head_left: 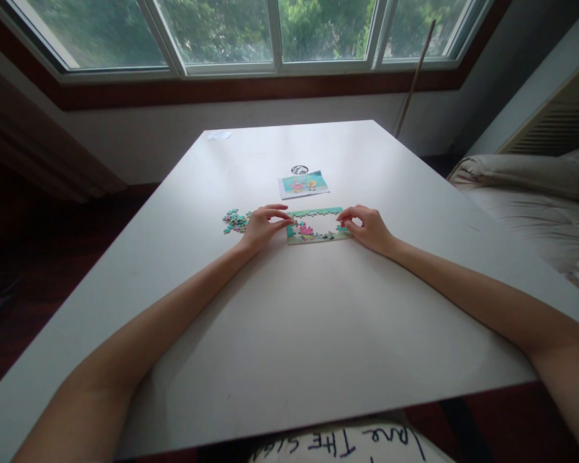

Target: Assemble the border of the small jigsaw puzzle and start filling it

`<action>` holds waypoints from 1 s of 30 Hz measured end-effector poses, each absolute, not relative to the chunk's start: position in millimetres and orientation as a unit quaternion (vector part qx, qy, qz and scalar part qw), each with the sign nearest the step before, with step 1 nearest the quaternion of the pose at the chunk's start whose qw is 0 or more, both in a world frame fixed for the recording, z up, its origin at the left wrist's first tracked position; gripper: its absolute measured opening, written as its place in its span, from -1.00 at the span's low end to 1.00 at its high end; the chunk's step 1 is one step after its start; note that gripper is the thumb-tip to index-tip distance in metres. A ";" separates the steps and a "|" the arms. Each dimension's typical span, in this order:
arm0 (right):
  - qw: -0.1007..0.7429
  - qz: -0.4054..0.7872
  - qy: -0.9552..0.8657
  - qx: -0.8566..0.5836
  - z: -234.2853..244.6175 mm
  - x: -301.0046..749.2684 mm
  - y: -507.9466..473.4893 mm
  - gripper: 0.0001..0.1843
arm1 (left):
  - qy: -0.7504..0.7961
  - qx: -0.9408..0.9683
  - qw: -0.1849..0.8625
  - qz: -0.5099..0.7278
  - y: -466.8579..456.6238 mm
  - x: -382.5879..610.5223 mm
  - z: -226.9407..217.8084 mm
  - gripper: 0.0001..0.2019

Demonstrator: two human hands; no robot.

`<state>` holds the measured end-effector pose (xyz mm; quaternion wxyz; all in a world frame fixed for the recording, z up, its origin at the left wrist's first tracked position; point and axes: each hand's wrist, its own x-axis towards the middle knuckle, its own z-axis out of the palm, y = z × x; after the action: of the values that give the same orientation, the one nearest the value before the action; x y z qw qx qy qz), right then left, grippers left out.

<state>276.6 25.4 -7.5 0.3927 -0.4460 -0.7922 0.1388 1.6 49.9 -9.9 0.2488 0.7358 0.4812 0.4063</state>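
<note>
A partly assembled jigsaw puzzle lies flat on the white table, its border joined around a bare middle, with a pink figure at the lower left. My left hand reaches over the puzzle's left edge. Its thumb and a finger close at a small puzzle piece, which the fingertips partly cover. At the puzzle's right side, my right hand has thumb and index finger pinched together; what lies between them is too small to make out. Loose puzzle pieces form a pile just left of my left hand.
Beyond the puzzle lies a picture card with a pink and a yellow figure, and a dark round mark or item behind it. A clear wrapper is at the table's far left corner. A padded couch stands to the right.
</note>
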 end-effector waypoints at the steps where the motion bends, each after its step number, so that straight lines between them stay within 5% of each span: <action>1: 0.392 0.140 -0.793 -0.446 -7.6 276.7 25.5 -0.79 | 0.480 0.734 0.253 0.407 50.3 1.8 -10.3 -0.85; 30: 0.375 0.120 -0.811 -0.432 -4.4 276.4 23.3 -0.79 | 0.470 0.732 0.272 0.412 51.8 6.3 -9.3 -0.86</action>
<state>276.4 23.3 -4.4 0.3746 -0.4324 -0.8114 0.1196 6.3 51.8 -9.3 0.2719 0.7317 0.4703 0.4117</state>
